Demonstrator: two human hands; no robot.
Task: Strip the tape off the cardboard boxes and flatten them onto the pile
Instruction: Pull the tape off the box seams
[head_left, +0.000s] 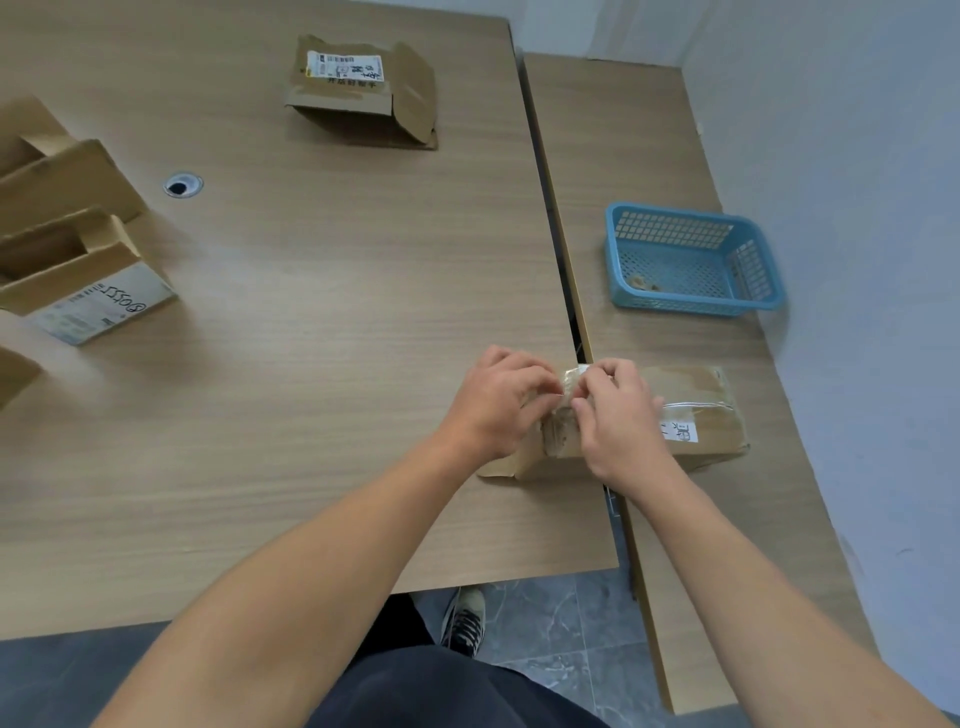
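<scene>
Here both hands meet over the left end of a cardboard box, which lies on its side across the seam between the larger table and the side table, most of it on the side table. The left hand has its fingers curled inward and pinches a crumpled strip of clear tape lifted off the box's top edge; the right hand pinches the same strip from the other side, its palm resting over the box. More tape and a small white label with handwriting show on the box's right half. Beyond it on the side table sits a blue basket with a few pale scraps in its bottom. At the far side of the larger table lies a partly collapsed box bearing a shipping label, and along the left edge stands a cluster of opened boxes near a round cable hole. A shoe shows on the grey floor below the table edge.
</scene>
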